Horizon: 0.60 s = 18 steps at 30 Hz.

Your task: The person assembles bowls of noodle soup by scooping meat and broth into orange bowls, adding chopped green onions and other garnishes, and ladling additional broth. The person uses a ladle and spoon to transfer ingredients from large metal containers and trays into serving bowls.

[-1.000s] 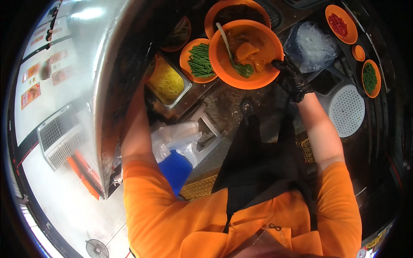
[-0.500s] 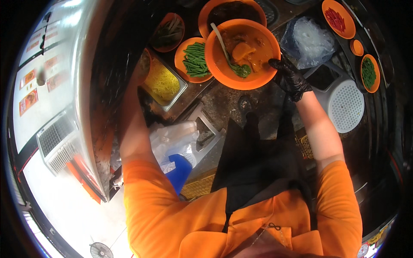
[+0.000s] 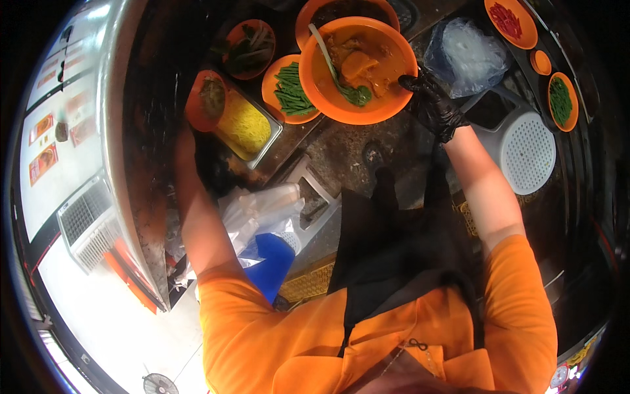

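Note:
My right hand (image 3: pixel 436 110), in a black glove, has its thumb over the right rim of a large orange bowl (image 3: pixel 359 116) and its fingers outside. In the bowl are orange-brown gravy with chunks and a ladle (image 3: pixel 327 58) with a pale handle and greens at its lower end. My left forearm (image 3: pixel 200 217) reaches up at the left; the hand is lost in the dark beside a small orange bowl (image 3: pixel 197 108) with greenish-brown contents. I cannot make out its fingers. Beside that bowl, a metal tray holds yellow shreds (image 3: pixel 246 131).
Cut green beans (image 3: pixel 293 88) lie in an orange bowl left of the large one. Behind it sits another bowl with dark contents (image 3: pixel 348 14). Right are a plastic bag (image 3: pixel 466 56), a grey perforated stool (image 3: pixel 528 154) and orange dishes of red strips (image 3: pixel 505 21) and greens (image 3: pixel 560 102).
My left forearm has shifted left, uncovering more of the small orange bowl. My right hand stays on the large bowl's rim. The whole view has shifted slightly.

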### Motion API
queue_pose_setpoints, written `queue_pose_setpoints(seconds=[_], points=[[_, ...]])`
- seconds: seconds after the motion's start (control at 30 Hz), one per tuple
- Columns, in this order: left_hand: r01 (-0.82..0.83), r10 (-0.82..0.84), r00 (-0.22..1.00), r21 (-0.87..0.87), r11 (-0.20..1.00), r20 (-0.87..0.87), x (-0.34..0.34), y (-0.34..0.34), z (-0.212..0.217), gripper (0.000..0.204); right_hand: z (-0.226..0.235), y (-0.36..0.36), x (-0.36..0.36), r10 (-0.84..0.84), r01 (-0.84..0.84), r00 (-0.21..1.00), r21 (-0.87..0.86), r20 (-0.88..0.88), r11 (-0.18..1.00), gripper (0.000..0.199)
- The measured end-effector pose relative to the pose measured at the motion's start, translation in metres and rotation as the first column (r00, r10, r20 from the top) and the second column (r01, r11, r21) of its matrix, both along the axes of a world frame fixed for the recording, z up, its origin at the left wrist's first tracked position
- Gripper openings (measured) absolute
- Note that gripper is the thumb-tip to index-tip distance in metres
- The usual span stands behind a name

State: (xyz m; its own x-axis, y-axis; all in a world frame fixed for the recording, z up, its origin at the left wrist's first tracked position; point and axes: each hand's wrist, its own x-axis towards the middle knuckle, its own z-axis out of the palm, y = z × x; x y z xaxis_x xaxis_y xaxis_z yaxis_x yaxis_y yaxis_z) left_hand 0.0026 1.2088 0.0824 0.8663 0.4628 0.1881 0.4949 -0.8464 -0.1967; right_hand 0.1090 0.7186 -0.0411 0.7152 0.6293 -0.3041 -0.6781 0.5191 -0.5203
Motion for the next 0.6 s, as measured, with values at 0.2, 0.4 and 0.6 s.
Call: queue_pose_setpoints(seconds=[0.2, 0.4, 0.6], points=[[0.023, 0.156, 0.959, -0.611, 0.791, 0.238, -0.012, -0.055, 0.033, 0.036, 0.0, 0.0, -0.001, -0.009, 0.009, 1.0, -0.004, 0.016, 1.0, 0.055], [-0.096, 0.265, 0.958, -0.75, 0.654, 0.109, -0.033, -0.139, 0.089, 0.036, -0.007, 0.0, -0.001, -0.023, 0.023, 0.999, -0.007, 0.028, 1.0, 0.057], [-0.091, 0.157, 0.987, -0.916, 0.39, -0.031, -0.054, -0.162, 0.109, 0.034, -0.013, -0.002, 0.001, 0.013, -0.012, 0.999, -0.021, 0.04, 1.0, 0.066]])
